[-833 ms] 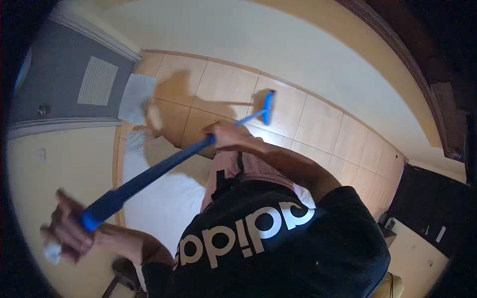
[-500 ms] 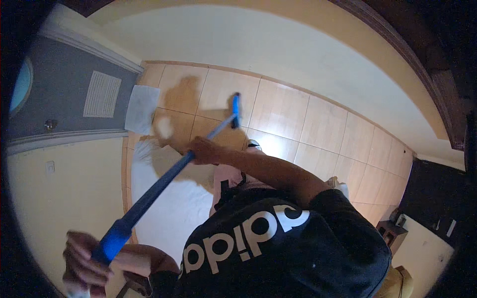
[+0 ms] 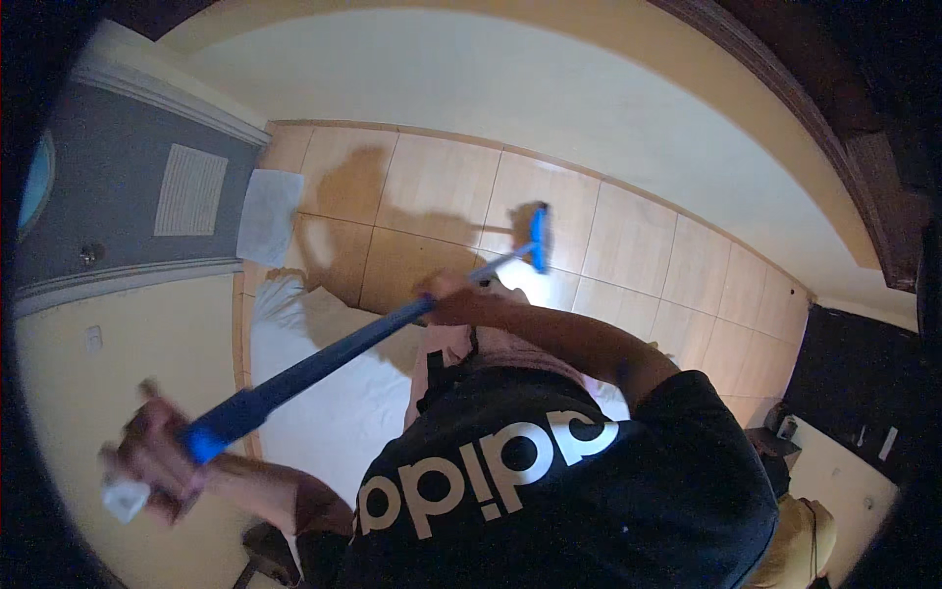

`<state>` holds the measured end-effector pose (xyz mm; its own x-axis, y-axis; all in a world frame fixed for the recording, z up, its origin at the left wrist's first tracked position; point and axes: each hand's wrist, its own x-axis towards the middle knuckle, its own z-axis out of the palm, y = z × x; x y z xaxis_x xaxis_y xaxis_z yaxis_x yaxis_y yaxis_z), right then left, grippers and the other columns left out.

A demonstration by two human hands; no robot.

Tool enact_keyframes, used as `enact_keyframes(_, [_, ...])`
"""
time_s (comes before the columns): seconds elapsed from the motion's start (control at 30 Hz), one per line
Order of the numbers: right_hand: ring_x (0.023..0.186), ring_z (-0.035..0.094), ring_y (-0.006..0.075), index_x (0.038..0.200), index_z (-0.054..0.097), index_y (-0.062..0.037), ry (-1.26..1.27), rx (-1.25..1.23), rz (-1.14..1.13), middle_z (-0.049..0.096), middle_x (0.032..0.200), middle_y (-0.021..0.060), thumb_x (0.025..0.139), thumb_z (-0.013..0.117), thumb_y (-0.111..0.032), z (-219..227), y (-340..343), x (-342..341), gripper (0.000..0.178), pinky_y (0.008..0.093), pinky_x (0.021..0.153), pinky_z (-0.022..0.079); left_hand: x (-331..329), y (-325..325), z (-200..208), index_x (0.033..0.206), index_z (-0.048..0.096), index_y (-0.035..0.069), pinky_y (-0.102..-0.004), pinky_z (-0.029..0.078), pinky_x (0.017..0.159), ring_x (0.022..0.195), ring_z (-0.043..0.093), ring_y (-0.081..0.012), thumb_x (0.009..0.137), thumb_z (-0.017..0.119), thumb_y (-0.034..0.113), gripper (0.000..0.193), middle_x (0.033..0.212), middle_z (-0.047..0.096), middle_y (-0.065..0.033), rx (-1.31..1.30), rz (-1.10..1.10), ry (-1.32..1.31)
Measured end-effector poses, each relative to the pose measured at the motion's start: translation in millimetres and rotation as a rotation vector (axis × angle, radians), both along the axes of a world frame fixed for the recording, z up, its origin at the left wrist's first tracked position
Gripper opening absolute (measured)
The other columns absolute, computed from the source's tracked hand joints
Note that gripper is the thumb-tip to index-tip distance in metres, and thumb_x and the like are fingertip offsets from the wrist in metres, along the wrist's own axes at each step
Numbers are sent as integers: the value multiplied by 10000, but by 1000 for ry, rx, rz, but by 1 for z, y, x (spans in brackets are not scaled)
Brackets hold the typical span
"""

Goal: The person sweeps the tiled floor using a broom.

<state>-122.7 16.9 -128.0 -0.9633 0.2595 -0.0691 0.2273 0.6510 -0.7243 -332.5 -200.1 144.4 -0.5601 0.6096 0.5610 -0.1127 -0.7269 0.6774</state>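
A blue long-handled broom (image 3: pixel 324 371) stretches slantwise across the view, from the lower left up to the floor tiles. Its narrow blue head (image 3: pixel 538 238) is at the tiled floor, slightly blurred, with a dark edge along one side. My left hand (image 3: pixel 162 456) is closed round the upper end of the handle, where a white tip (image 3: pixel 126 499) sticks out past the fingers. Farther down, my right hand (image 3: pixel 456 297) wraps round the pole where the thick blue part gives way to a thinner pale one.
A white sheet-like cover (image 3: pixel 314 422) lies left of my legs. Beyond it are a pale mat (image 3: pixel 270 216) and a grey door (image 3: pixel 118 167). A cream wall (image 3: pixel 471 79) bounds the tiles (image 3: pixel 628 245). Dark furniture (image 3: pixel 844 373) stands at the right.
The broom's head has swept right across the tiles, and my right hand has moved right with the pole. My left hand has shifted slightly left and up, still holding the handle end.
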Motion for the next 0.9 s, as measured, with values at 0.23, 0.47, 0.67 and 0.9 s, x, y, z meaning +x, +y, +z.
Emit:
enact_keyframes(0.23, [630,495,293,568,495,-68,418,-188,95,497,607,129,535,527,-204,46,-10,-90,143,382,567,388,11,-40,82,460,463,139,-231,293,744,370,441,-39,700,412,201,253,409,476,33,146,-243,687])
enact_keyframes(0.47, [608,487,304,606,505,-75,43,-99,59,501,621,129,528,539,-162,14,0,-24,123,399,590,387,47,17,12,568,496,122,-297,289,769,468,454,-93,709,401,182,180,470,470,14,61,-37,363])
enact_keyframes(0.67, [602,496,284,594,501,-89,103,-40,-182,502,640,110,509,543,-131,-52,37,87,103,391,558,395,64,78,-75,644,495,117,-367,279,787,555,469,-137,703,401,169,122,519,464,-1,-251,283,-242])
enact_keyframes(0.9, [611,493,300,556,489,-77,-55,-85,-115,498,600,116,497,540,-130,33,21,19,94,386,563,395,36,55,14,597,442,136,-370,273,748,422,418,-98,648,488,268,149,476,485,-9,4,-258,276])
